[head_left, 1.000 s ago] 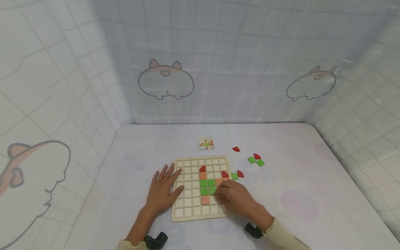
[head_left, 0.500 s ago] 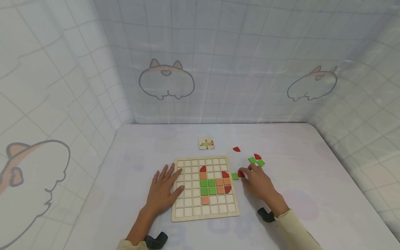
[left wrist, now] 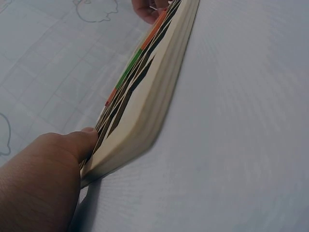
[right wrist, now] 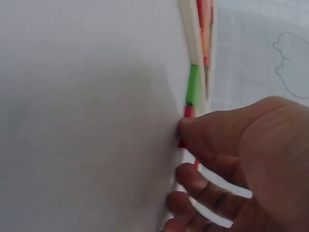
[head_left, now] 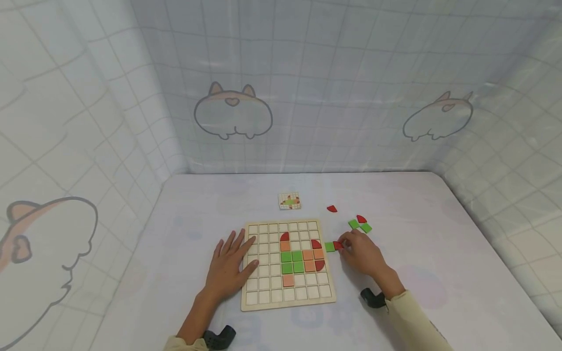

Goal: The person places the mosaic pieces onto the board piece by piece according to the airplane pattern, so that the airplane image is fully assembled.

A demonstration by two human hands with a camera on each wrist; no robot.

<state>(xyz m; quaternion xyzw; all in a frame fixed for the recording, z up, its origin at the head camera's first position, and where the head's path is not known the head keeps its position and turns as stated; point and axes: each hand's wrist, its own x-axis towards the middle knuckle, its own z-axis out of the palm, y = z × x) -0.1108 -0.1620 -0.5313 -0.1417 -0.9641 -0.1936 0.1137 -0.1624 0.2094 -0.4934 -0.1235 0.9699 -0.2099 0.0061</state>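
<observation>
My left hand (head_left: 229, 270) lies with fingers spread over the left edge of the wooden grid board (head_left: 263, 307). In the left wrist view its thumb (left wrist: 79, 142) rests on the board's rim. Orange, green and red tiles sit in the board's cells, among them a green square (head_left: 286, 268) and a red quarter-circle (head_left: 320, 265). Right of the board, my right hand (head_left: 364, 253) pinches a red quarter-circle tile (head_left: 337, 245) beside a loose green square tile (head_left: 330, 247). The right wrist view shows the thumb on this red tile (right wrist: 189, 112); the index fingertip is hidden.
Farther right lie two green squares (head_left: 366, 227) and a red quarter-circle (head_left: 361, 219); another red quarter-circle (head_left: 331, 208) lies farther back. A small pattern card (head_left: 289, 201) lies behind the board. Patterned sheets (head_left: 333, 122) rise around the white table (head_left: 421, 234).
My right hand has moved from the board's right side to the red tile outside it. A red quarter-circle is now visible in the cell it left. My left hand has stayed put.
</observation>
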